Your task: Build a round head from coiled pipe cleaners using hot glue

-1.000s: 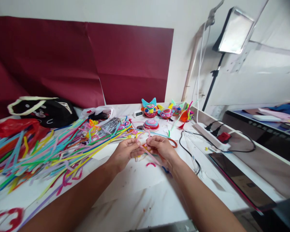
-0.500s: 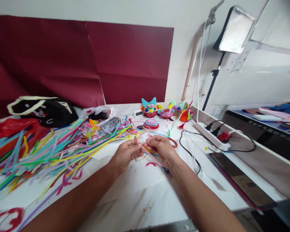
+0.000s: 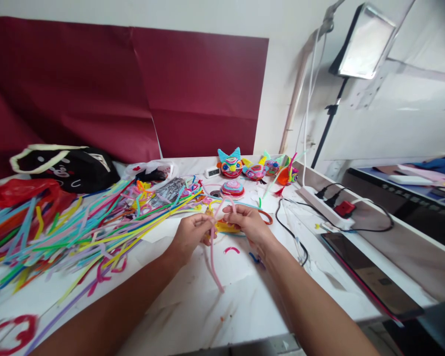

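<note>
Both hands meet over the middle of the white table (image 3: 244,316). My left hand (image 3: 191,235) and my right hand (image 3: 246,223) each pinch a pale pink pipe cleaner (image 3: 212,257). It is bent into a small loop between the fingertips, and its long free end hangs down toward me. A yellow coiled piece (image 3: 226,227) lies just behind the hands. A short pink scrap (image 3: 231,249) and a blue scrap (image 3: 255,258) lie on the table beside my right wrist.
A big heap of coloured pipe cleaners (image 3: 70,227) covers the left of the table. A black bag (image 3: 65,168) and red plastic (image 3: 18,190) sit behind it. Finished pipe-cleaner figures (image 3: 244,170) stand at the back. A power strip (image 3: 328,207), black cables and a dark tablet (image 3: 359,269) lie on the right.
The pink pipe cleaner's free end has swung from lying toward the right to hanging straight down toward me. Both hands rose slightly and reshaped the loop.
</note>
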`<state>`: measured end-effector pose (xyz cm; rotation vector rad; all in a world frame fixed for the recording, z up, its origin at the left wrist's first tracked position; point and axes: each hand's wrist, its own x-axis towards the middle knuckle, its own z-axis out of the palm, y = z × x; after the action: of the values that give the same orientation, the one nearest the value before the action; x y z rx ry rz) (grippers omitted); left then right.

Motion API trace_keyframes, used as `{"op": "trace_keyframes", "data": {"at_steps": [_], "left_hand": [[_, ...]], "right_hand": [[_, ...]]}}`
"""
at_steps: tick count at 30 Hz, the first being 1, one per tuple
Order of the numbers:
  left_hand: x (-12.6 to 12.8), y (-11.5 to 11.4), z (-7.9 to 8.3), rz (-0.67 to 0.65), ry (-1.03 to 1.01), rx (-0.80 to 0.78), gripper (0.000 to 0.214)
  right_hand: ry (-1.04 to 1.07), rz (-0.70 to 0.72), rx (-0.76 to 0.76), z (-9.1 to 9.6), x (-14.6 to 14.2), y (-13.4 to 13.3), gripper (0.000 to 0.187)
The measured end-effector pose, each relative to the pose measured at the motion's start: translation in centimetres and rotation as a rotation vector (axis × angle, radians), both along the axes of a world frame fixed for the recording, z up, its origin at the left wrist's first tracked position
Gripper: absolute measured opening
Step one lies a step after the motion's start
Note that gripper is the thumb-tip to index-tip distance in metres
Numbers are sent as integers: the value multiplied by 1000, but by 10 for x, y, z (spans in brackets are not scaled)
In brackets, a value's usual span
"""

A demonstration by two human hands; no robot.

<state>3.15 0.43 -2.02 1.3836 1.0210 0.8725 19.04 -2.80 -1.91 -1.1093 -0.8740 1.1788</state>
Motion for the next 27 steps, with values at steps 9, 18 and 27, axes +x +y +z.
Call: {"op": "trace_keyframes", "data": {"at_steps": [9, 18, 27], "left_hand": [[0, 2, -3, 30, 219, 251, 19], [-7, 9, -11, 72, 468, 716, 19], [-7, 12, -17, 75, 563, 814, 18]], "right_hand": [[-42, -10, 88, -1, 8, 1, 32], [-123, 122, -54, 3, 13, -2, 15], [-302, 68, -56, -4, 21, 1, 8]]}}
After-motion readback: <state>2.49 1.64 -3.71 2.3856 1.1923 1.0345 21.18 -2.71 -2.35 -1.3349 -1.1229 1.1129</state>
